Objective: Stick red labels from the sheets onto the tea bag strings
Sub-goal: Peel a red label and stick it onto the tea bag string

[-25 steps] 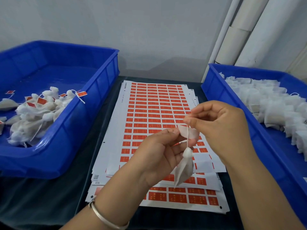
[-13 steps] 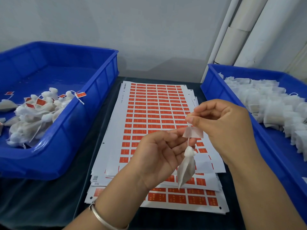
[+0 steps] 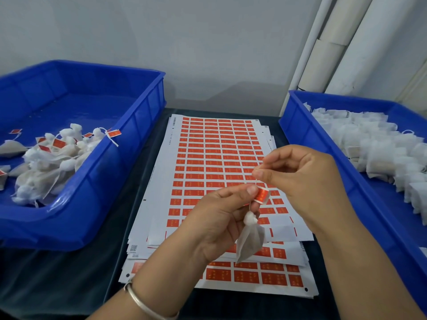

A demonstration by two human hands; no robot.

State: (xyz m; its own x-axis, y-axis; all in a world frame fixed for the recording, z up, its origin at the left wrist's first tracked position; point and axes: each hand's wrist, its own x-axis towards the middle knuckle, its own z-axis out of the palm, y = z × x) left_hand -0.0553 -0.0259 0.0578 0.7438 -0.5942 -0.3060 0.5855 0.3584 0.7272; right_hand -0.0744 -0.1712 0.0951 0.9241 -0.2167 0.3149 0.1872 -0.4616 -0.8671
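Observation:
A stack of white sheets covered in rows of red labels lies on the dark table between two bins. Above its near half, my left hand pinches a red label folded over the string, and a white tea bag dangles below those fingers. My right hand is just to the right and slightly higher, its thumb and forefinger pinching the thin string's upper end right above the label. The string itself is barely visible.
A blue bin at the left holds a pile of tea bags with red labels on them. A blue bin at the right is heaped with unlabelled white tea bags. White pipes stand against the wall at the back right.
The label showed its white back before; now it is folded with its red face outward, pinched by my left fingers. The tea bag swung slightly lower and to the right.

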